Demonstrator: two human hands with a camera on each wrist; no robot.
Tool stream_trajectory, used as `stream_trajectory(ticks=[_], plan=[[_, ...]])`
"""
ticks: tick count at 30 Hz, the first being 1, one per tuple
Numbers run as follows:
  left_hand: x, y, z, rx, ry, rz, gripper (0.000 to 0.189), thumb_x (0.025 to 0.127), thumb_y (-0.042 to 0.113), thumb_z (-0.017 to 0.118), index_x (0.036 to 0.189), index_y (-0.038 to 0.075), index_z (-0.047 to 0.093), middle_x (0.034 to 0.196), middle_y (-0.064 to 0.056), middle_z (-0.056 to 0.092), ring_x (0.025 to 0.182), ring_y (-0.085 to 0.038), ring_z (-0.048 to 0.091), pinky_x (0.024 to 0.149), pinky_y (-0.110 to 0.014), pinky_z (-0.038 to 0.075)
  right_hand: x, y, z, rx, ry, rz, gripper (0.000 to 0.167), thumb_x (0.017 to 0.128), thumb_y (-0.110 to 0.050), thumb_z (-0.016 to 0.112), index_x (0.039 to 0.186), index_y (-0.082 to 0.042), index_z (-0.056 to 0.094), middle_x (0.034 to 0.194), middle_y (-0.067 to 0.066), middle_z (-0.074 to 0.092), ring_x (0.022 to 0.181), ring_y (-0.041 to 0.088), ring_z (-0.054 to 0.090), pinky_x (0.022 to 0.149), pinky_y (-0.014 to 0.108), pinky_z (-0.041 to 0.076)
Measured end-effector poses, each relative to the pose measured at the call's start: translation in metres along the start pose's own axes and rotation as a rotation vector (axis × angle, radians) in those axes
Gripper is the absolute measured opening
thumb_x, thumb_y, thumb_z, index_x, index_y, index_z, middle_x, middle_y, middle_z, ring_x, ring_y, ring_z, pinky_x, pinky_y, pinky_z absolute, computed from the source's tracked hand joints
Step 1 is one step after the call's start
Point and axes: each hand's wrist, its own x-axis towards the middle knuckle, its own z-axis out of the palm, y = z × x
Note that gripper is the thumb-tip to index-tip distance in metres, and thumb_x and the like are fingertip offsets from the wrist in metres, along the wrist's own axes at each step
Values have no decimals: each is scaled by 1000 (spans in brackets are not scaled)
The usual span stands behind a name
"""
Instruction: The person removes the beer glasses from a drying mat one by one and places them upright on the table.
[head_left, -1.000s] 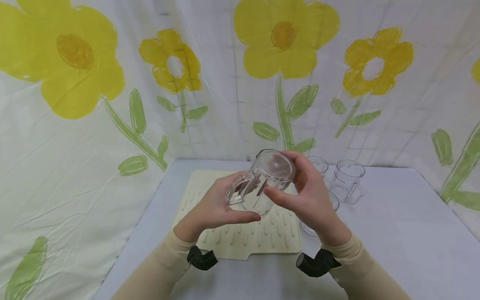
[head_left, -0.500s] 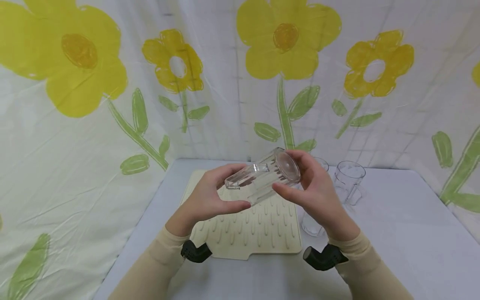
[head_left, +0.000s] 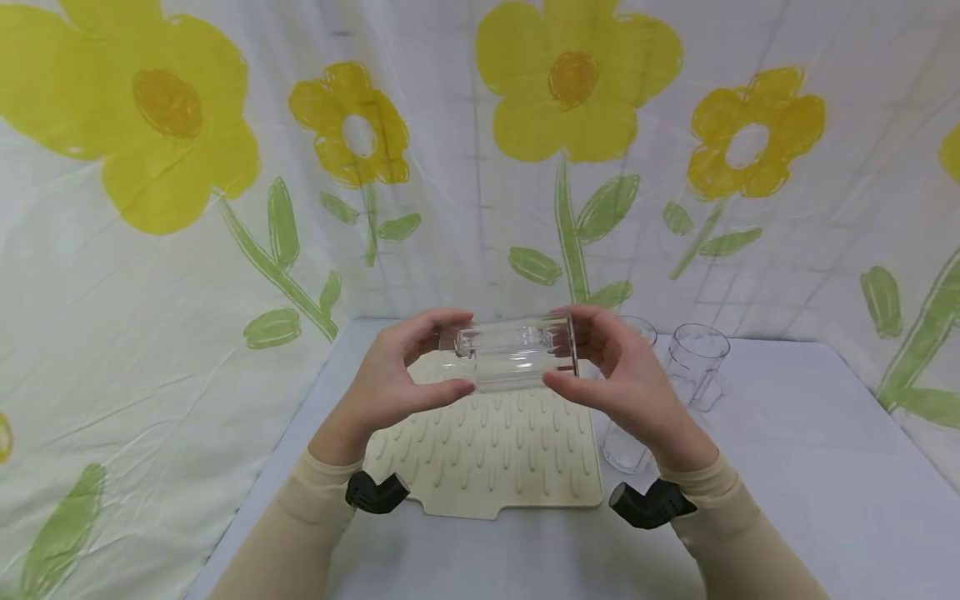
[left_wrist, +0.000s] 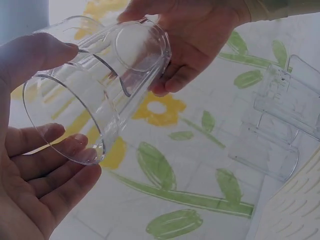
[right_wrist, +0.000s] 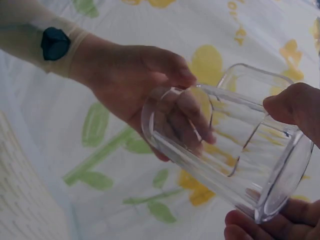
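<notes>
A clear glass mug point(head_left: 513, 358) lies sideways in the air between both hands, above a cream drying mat point(head_left: 487, 475). My left hand point(head_left: 386, 375) holds its open rim end, thumb below and fingers above in the head view. At the other end, my right hand point(head_left: 626, 379) grips the thick base between thumb and fingers. The mug's handle point(head_left: 502, 337) faces me along the upper side. In the left wrist view the rim of the mug point(left_wrist: 65, 120) sits inside the curve of the left fingers point(left_wrist: 60, 185).
More clear glass mugs stand on the white table point(head_left: 795, 467), right of the mat: one at the back right point(head_left: 697, 358), others partly hidden behind the right hand and forearm. A flower-printed curtain point(head_left: 450, 233) hangs directly behind the table.
The mug has turned from tilted, base up and towards me, to nearly level with its base to the right. My left hand has shifted left and its wrist has lowered slightly.
</notes>
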Motion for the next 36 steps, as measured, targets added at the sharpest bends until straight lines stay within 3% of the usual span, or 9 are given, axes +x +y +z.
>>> stream_trajectory(ticks=[14, 24, 36], plan=[[1, 7, -9, -89, 80, 106, 73, 77, -11, 89, 145, -9, 63, 130, -22, 73, 120, -21, 71, 108, -33, 62, -2, 10, 8, -97, -138, -1, 65, 92, -19, 92, 149, -19, 62, 140, 4, 69, 119, 26, 73, 96, 31, 63], [0, 9, -6, -137, 89, 163, 71, 75, -11, 89, 141, -8, 66, 131, -29, 71, 121, -32, 70, 105, -39, 64, -2, 24, 34, -276, -194, -58, 70, 86, -35, 98, 147, -27, 65, 130, -13, 74, 114, 9, 74, 104, 36, 63], [0, 8, 3, -81, 76, 181, 70, 73, -8, 94, 138, -5, 69, 128, -20, 77, 112, -34, 74, 101, -39, 66, -4, 31, 61, -308, -247, -114, 75, 87, -31, 97, 151, -28, 58, 132, -15, 72, 110, 7, 73, 94, 33, 65]])
